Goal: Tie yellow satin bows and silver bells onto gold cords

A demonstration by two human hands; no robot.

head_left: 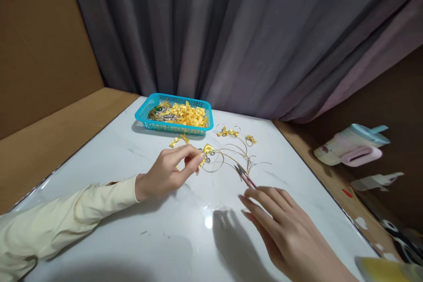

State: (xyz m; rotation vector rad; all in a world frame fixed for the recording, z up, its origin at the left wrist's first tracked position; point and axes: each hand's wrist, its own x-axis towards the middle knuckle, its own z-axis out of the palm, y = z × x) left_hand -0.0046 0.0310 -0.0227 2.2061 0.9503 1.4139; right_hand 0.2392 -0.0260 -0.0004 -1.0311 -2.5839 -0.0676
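My left hand point(173, 168) is closed in a pinch on a yellow ribbon bow point(208, 148) with small silver bells point(208, 160) and a looped golden cord point(222, 158). My right hand point(280, 224) is closed around small scissors point(246, 177) with reddish handles. Their pointed blades are slightly apart, close to the loose cord ends right of the bow. Whether a cord lies between the blades, I cannot tell. Several finished-looking bows with cord loops point(232, 132) lie farther back on the table, and two loose yellow bows point(174, 142) rest behind my left hand.
A blue plastic basket point(140, 116) at the back holds yellow bows, silver bells and golden cords. On the right ledge lie a tumbler point(333, 147) with a pink handle and a clear squeeze bottle point(372, 181). A grey curtain point(205, 31) hangs behind the white marbled table point(109, 158).
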